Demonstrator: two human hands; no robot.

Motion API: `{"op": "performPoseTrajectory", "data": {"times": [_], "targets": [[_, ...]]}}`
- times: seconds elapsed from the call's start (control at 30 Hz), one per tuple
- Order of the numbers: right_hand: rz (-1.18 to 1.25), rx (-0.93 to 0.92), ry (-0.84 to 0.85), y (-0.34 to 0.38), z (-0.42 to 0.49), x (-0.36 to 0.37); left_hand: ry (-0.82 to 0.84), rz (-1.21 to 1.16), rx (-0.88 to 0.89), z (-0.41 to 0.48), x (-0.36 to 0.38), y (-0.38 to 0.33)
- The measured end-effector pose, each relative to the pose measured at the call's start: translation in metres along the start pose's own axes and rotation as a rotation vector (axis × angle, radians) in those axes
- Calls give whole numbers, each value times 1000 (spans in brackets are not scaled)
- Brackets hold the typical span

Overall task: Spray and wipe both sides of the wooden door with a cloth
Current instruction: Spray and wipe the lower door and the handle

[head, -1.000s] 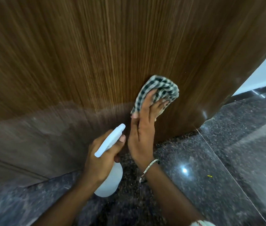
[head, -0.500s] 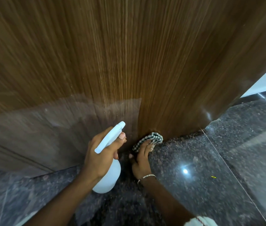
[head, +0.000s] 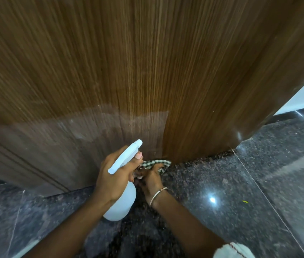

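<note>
At door (head: 147,71) foot, cloth (head: 158,162) is being clamped by right hand (head: 150,180) fingers (head: 157,167), door face lying above. By left hand (head: 114,175), spray bottle (head: 123,200) is being gripped.

Right hand (head: 152,180) presses checked cloth (head: 155,163) at door (head: 147,71) bottom; left hand (head: 115,175) grips spray bottle (head: 123,202).

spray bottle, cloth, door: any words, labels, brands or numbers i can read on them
None. The white spray bottle in the left hand shows a plain side with no label. The checked cloth held by the right hand and the wooden door carry no lettering either.
</note>
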State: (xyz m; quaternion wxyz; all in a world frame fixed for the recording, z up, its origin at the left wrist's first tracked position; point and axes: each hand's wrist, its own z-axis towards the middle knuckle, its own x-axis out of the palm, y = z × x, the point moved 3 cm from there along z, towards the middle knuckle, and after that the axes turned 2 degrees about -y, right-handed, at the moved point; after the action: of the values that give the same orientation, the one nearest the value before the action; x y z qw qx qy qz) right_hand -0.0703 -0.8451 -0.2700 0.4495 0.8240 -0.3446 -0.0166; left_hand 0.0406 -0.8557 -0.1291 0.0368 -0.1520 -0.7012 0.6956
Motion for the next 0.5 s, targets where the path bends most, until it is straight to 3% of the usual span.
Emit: {"op": "performPoseTrajectory", "data": {"times": [0.07, 0.23, 0.3, 0.5], "targets": [[9, -39, 23, -3, -7, 8, 4, -5, 22, 1, -1, -3], [-297, -676, -2, 43, -31, 19, -2, -14, 88, -5, -12, -12], [-470, -933, -91, 74, -53, 22, -17, 8, 98, -8, -18, -11], [-935, -1431, -493, 146, -80, 25, -81, 0, 54, -10, -29, -11]]}}
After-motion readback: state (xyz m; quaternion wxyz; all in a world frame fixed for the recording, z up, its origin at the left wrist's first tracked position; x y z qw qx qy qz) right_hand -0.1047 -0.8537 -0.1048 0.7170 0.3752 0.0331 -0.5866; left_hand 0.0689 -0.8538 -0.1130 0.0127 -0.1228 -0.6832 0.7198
